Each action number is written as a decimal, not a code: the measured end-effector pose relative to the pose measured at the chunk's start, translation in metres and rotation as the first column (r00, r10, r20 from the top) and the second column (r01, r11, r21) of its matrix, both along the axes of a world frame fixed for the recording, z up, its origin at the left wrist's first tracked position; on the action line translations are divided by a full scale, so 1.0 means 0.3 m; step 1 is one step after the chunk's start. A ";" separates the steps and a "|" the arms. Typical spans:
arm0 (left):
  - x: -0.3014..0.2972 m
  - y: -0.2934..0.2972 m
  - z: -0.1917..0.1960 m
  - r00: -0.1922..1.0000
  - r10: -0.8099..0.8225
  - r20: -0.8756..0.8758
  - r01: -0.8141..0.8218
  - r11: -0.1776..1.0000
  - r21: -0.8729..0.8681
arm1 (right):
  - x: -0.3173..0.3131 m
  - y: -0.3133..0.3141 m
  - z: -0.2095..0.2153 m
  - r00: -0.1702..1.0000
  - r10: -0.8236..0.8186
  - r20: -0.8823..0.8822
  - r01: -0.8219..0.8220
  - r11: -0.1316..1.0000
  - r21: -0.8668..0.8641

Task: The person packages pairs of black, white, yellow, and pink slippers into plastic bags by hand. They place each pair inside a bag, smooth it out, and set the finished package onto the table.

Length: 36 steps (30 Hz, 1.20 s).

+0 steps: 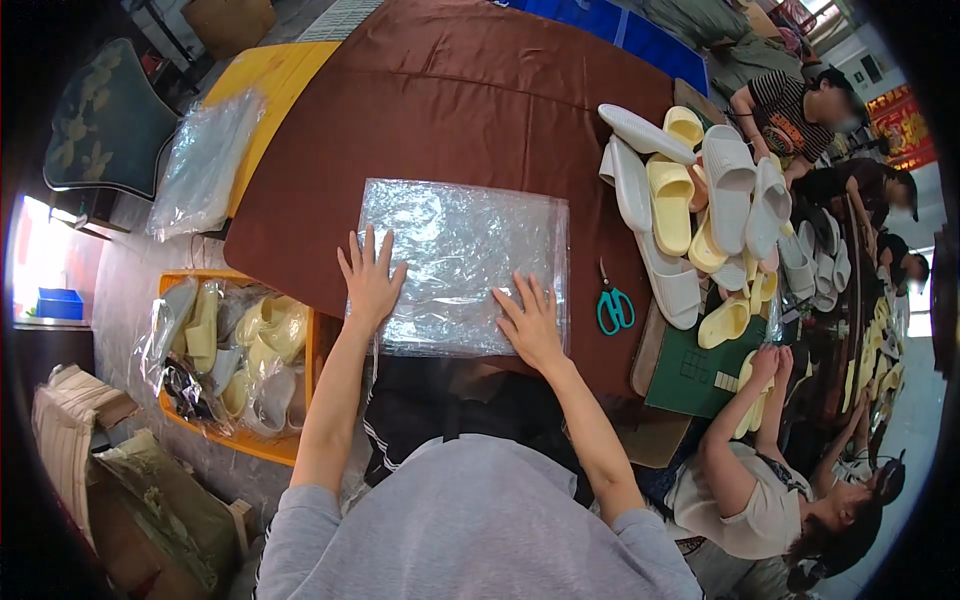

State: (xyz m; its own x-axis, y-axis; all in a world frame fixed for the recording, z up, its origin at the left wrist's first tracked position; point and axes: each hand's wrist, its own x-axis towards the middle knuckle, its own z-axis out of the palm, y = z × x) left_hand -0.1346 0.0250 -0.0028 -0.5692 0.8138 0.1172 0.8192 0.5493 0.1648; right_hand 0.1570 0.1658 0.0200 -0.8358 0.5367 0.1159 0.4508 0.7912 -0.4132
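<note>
A stack of clear plastic bags (455, 255) lies flat in front of me on a brown-covered table (450, 120). My left hand (371, 280) rests at the stack's left edge, fingers spread. Near the lower right part of the plastic, my right hand (530, 322) also lies with its fingers apart. Neither hand holds anything. A pair of scissors (614, 305) with teal handles is on the cloth just right of the stack. Farther right, grey slides (728, 185) and yellow slides (671, 205) are heaped together.
On my left, an orange crate (230, 277) holds slides in clear bags. More clear plastic (205, 165) hangs over a yellow table (285, 75), near an upholstered chair (100, 130). A green cutting mat (690, 370) lies at right, by a seated co-worker (745, 490). Other people work beyond.
</note>
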 end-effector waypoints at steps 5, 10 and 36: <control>-0.002 -0.018 0.000 0.999 0.003 -0.036 -0.003 1.000 0.000 | 0.115 0.036 -0.043 0.994 0.006 0.113 -0.012 0.998 0.057; -0.011 -0.032 0.079 0.988 0.038 0.147 -0.061 0.986 0.155 | 0.123 0.048 -0.004 0.972 -0.193 -0.136 0.184 0.980 -0.076; -0.150 -0.909 -0.064 0.609 0.779 0.152 -0.772 0.626 -0.115 | 0.220 0.010 -0.129 0.931 -0.361 -0.051 0.342 0.912 -0.226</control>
State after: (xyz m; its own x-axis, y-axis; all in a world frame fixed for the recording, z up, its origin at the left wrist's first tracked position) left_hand -0.1796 -0.2478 -0.0221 -0.9961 0.0604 -0.0650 0.0445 0.9738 0.2231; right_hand 0.2231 0.1687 -0.0186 -0.5801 0.8138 0.0339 0.6371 0.4792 -0.6037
